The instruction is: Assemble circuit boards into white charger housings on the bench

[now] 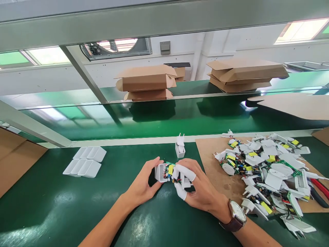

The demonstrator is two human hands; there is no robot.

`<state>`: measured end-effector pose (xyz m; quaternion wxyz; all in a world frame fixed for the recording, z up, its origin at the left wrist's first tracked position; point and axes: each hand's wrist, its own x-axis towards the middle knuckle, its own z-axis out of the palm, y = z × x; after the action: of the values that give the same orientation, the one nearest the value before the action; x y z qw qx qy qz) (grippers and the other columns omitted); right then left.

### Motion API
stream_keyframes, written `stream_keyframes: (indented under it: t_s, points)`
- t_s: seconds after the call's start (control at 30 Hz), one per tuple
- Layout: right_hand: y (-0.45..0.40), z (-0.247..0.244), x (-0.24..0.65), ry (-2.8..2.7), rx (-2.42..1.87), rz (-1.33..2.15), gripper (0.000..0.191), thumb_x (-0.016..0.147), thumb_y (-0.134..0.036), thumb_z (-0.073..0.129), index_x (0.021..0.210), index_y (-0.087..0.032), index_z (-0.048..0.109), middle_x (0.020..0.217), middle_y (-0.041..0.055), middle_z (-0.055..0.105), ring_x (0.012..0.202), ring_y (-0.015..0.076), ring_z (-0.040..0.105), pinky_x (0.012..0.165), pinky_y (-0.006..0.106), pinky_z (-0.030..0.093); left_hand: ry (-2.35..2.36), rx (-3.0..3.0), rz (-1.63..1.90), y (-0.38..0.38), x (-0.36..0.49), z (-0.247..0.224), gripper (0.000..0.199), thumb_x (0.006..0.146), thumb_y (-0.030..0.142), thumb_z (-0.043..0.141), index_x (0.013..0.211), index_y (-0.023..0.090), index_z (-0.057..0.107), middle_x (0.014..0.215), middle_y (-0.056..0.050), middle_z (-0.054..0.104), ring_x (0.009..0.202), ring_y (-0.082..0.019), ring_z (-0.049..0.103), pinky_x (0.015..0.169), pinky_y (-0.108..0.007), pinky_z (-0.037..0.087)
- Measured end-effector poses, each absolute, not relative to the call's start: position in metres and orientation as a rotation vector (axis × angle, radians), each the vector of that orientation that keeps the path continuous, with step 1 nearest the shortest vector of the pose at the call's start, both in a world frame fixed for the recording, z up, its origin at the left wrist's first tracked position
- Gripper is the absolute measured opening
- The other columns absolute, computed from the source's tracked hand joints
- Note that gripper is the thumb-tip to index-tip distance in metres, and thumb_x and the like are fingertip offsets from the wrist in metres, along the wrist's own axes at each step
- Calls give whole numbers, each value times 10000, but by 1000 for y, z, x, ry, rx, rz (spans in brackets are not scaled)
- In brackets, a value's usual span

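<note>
My left hand (pixel 145 181) is closed on a white plastic casing (pixel 160 173), its open end facing right. My right hand (pixel 197 183), with white covers on thumb and finger, pinches a circuit board (pixel 170 168) with a yellow part and a white piece. The board's left end sits at the casing's opening; how far inside it is, I cannot tell. Just beyond my hands stands a white case (pixel 180 151) with a two-pin plug piece in it. To the right lies a pile of circuit boards and white plug parts (pixel 269 171).
White casings (pixel 86 161) sit in rows at the left. A cardboard sheet (pixel 205 145) lies under the pile, with red-and-black-handled pliers (pixel 320 188) at its right edge. Folded cardboard boxes (pixel 146 82) rest on the shelf behind. A cardboard box (pixel 17 157) stands far left.
</note>
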<state>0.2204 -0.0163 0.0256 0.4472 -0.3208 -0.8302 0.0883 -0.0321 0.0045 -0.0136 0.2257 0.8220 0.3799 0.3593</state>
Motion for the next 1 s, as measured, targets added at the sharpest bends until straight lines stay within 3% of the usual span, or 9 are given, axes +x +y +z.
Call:
stream_keyframes:
  t_s: [0.2,0.5,1.0]
  points:
    - [-24,23,215,-2159,-789,110,658,873,-5,509,1491,-187,376,1248,151,629,1194,309,606,958,543,605,1016,2353,1027,3,-29,-13,776,945,135,614,1600,299,231,1401,-124,632,1290,-246,615,1091,-470,542]
    - [-21,19,214,-2162,-795,60,637,840,-2,511,1440,-172,385,1228,162,613,1182,315,598,917,536,625,1029,2412,997,1,-29,-13,714,937,118,602,1564,293,309,1426,-117,607,1334,-253,579,1116,-466,527]
    - [-21,20,215,-2180,-842,144,684,857,-9,508,1495,-192,342,1225,160,617,1179,314,604,928,532,613,1045,2368,951,1,-29,-11,747,942,138,614,1574,322,260,1412,-94,622,1336,-255,567,1114,-483,521]
